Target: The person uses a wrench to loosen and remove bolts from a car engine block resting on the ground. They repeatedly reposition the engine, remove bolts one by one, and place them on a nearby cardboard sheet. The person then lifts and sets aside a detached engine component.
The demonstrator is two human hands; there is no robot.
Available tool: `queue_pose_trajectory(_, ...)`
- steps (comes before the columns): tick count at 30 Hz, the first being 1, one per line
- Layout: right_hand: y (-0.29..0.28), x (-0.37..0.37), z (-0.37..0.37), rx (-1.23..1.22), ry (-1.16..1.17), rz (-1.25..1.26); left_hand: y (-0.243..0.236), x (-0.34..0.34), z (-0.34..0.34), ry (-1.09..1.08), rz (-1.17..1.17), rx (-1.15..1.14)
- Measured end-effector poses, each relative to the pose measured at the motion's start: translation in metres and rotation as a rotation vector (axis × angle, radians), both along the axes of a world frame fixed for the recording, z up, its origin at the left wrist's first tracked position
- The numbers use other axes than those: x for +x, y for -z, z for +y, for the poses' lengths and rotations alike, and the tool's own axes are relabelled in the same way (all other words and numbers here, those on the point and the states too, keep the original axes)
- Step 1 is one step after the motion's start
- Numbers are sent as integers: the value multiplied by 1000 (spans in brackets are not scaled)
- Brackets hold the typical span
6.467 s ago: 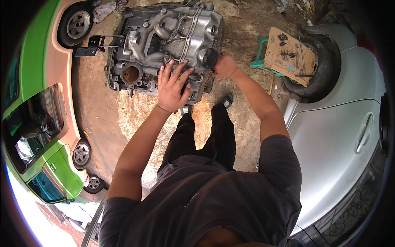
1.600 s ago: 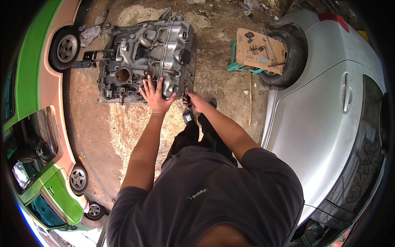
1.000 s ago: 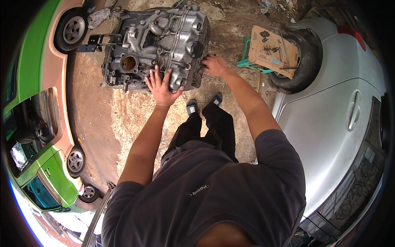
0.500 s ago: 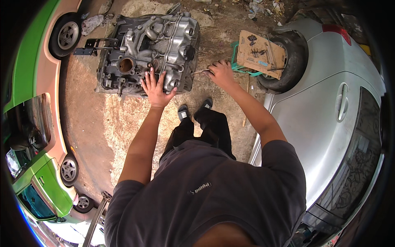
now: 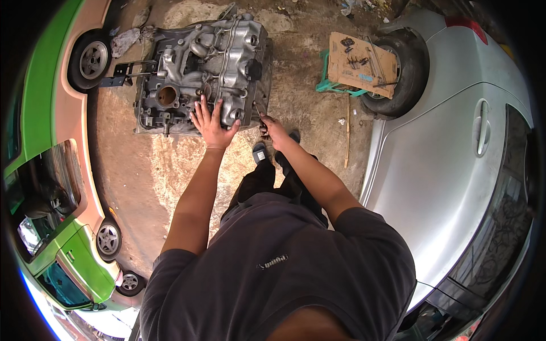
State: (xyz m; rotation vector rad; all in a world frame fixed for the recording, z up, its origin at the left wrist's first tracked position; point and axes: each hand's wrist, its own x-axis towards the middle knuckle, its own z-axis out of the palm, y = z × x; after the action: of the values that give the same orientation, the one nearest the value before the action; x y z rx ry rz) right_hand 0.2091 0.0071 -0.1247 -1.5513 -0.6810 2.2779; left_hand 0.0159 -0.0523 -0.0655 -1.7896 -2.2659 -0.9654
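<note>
A grey metal car engine (image 5: 233, 62) stands ahead of me, its intake openings and ribbed cover facing up. My left hand (image 5: 213, 128) lies on its near edge with the fingers spread, holding nothing. Close to the engine's near right corner, my right hand (image 5: 273, 129) is closed around a slim metal rod-like tool (image 5: 257, 108). The tool's tip points at the engine's side; its exact kind is too small to make out, and I cannot tell whether it touches.
Right of the engine, a green stool (image 5: 324, 74) carries a cardboard sheet (image 5: 344, 71) with small dark parts and thin rods. A silver car (image 5: 432, 136) stands along the right, a green and peach vehicle (image 5: 74, 102) along the left. A thin stick (image 5: 347, 133) lies on the floor.
My right hand has moved left and nearer to me with the tool, from beside the stool to the engine's near right corner. My left hand stays on the engine.
</note>
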Motion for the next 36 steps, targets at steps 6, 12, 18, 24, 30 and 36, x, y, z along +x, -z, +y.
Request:
queue_pose_trajectory(6, 0, -3, -7, -125, -40, 152, 0, -2, -1, -4, -3, -9)
queue_pose_trajectory(12, 7, -9, -6, -182, -161, 126, 1, 0, 1, 0, -30, 14)
queue_pose_trajectory(18, 33, 8, 26, 224, -337, -177, 2, -1, 0, 10, -38, 16)
queue_pose_trajectory(24, 36, 19, 74, 525, -581, -277, 0, -1, 0, 7, -13, -5)
queue_pose_trajectory(30, 32, 14, 115, 1254, -857, -428, 0, -1, -1, -9, -5, -17)
queue_pose_trajectory(36, -9, 9, 162, 1745, -1202, -631, 6, -2, 1, -23, -9, 26)
